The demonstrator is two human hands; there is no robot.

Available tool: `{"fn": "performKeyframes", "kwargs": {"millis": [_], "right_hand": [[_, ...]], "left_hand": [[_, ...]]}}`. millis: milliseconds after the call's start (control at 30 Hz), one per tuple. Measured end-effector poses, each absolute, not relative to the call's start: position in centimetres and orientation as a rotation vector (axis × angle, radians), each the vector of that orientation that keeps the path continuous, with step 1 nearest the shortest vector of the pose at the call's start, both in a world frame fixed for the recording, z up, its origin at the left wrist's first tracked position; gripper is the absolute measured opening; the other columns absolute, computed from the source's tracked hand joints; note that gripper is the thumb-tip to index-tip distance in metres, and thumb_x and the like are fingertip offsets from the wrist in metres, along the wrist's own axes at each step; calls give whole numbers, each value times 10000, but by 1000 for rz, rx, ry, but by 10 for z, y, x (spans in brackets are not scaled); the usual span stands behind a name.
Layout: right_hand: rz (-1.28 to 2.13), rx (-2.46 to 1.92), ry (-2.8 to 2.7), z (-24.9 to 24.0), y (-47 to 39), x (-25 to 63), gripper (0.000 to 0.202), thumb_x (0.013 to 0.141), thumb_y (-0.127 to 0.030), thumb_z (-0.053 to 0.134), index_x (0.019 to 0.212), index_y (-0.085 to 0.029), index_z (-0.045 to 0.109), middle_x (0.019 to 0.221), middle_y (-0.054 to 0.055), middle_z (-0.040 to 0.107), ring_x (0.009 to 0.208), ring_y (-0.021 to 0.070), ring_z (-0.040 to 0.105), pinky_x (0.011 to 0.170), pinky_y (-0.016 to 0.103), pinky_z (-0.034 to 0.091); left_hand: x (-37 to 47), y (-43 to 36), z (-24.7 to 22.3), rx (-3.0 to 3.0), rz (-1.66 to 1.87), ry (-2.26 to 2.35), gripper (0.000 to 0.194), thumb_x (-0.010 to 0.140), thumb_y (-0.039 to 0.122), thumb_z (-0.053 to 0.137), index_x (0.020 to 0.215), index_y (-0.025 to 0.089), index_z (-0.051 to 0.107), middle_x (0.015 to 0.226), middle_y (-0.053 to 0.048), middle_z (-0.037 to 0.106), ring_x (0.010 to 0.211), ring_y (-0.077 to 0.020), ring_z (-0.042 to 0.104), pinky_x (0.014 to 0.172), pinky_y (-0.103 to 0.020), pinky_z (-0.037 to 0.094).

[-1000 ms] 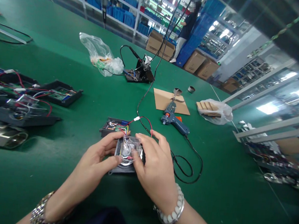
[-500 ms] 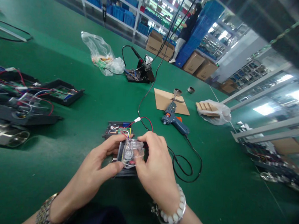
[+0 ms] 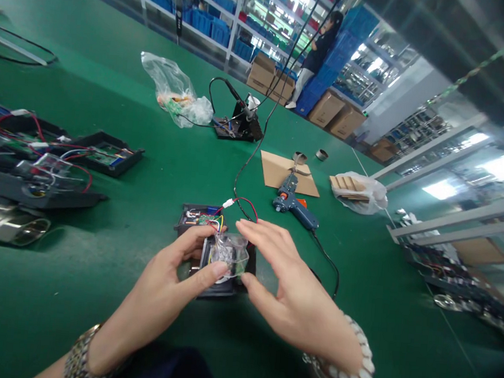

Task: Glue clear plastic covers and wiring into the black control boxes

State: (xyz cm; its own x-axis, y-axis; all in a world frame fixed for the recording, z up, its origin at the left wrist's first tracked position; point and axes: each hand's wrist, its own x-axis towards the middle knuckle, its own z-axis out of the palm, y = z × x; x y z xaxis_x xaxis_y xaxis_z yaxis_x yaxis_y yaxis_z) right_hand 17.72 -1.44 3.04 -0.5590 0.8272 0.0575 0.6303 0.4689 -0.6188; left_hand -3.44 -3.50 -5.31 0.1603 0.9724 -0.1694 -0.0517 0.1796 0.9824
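Note:
A clear plastic cover (image 3: 231, 251) sits over the dark housing (image 3: 216, 290) in front of me. My left hand (image 3: 177, 276) grips the left side of this assembly, its thumb pressed on the clear cover and its fingers behind. Fingers apart, my right hand (image 3: 276, 277) hovers at the right side, with its thumb near the cover's edge. Behind the fingers lies an open dark case with a circuit board (image 3: 198, 217). Red, yellow and white wires run from it, and a white connector (image 3: 228, 203) joins a red and black lead.
Right of centre are a glue gun (image 3: 296, 206) and a cardboard sheet (image 3: 270, 170). A soldering iron stand (image 3: 239, 125) and a plastic bag (image 3: 176, 97) lie farther back. More wired housings (image 3: 40, 191) and a metal cylinder (image 3: 11, 227) occupy the left. A person (image 3: 317, 55) stands beyond the table.
My right hand has let go of the clear cover and moved right, its fingers opening out. My left thumb has shifted onto the cover.

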Motion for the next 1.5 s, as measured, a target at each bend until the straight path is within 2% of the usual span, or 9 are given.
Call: {"fn": "performKeyframes", "kwargs": {"millis": [133, 233, 333, 467, 700, 1067, 1233, 1367, 1500], "right_hand": [[804, -1209, -2188, 32, -16, 170, 417, 970, -172, 660, 1372, -265, 605, 1392, 7, 658, 1394, 218, 460, 1214, 412, 378], [747, -1277, -2122, 24, -16, 163, 262, 956, -201, 733, 1200, -267, 666, 1200, -3, 725, 1314, 239, 495, 1136, 419, 423], [724, -1200, -2163, 19, -18, 161, 271, 921, -111, 751, 1136, -249, 662, 1166, -9, 734, 1240, 212, 567, 1176, 424, 375], [647, -1134, -2197, 19, -22, 162, 262, 915, -81, 750, 1120, -229, 681, 1172, 10, 726, 1199, 189, 606, 1212, 429, 345], [512, -1153, -2220, 17, -33, 159, 256, 909, -25, 718, 1089, -207, 711, 1163, 41, 720, 1244, 215, 554, 1209, 455, 380], [465, -1084, -2256, 11, -38, 165, 271, 907, -38, 712, 1103, -225, 708, 1206, 75, 752, 1328, 306, 525, 1114, 578, 451], [706, -1195, -2109, 10, -34, 167, 264, 936, -135, 729, 1134, -302, 680, 1224, 27, 748, 1357, 283, 522, 1173, 578, 376], [1243, -1280, -1841, 14, -15, 172, 152, 961, -336, 765, 1095, -327, 694, 1344, 3, 699, 1466, 277, 444, 1235, 550, 303], [1700, -1181, -1496, 15, 11, 171, 252, 993, -472, 709, 1070, -235, 677, 1143, 56, 726, 1180, 253, 642, 1031, 427, 476]], "left_hand": [[-39, -35, -52, 1183, 949, 1141, 490, 943, 544, 723, 1374, 382, 557, 1390, 1, 661, 1279, -270, 634, 1068, -388, 502], [-46, -38, -51, 1358, 853, 1156, 756, 836, 521, 839, 1471, 408, 443, 1443, -10, 630, 1347, -312, 593, 1093, -424, 497], [-50, -41, -53, 1555, 769, 1216, 967, 732, 374, 928, 1500, 400, 341, 1477, -39, 602, 1330, -334, 605, 1091, -468, 503], [-47, -42, -56, 1627, 783, 1221, 866, 794, 289, 849, 1471, 385, 319, 1417, -63, 627, 1241, -309, 662, 1046, -479, 537], [-42, -43, -52, 1509, 876, 1108, 895, 770, 167, 834, 1430, 361, 262, 1308, -52, 677, 1191, -261, 707, 908, -337, 602], [-45, -51, -64, 1612, 868, 1145, 879, 748, 219, 878, 1411, 408, 331, 1397, -49, 613, 1205, -279, 683, 1014, -455, 573], [-45, -50, -58, 1576, 852, 1138, 873, 764, 257, 876, 1423, 406, 324, 1379, -58, 618, 1192, -283, 680, 991, -443, 576], [-46, -46, -48, 1573, 851, 1108, 894, 770, 308, 884, 1453, 402, 315, 1415, -59, 606, 1196, -286, 679, 995, -416, 567], [-44, -43, -38, 1448, 880, 1043, 685, 922, 356, 717, 1473, 366, 310, 1338, -49, 660, 1142, -257, 694, 908, -359, 573]]}}
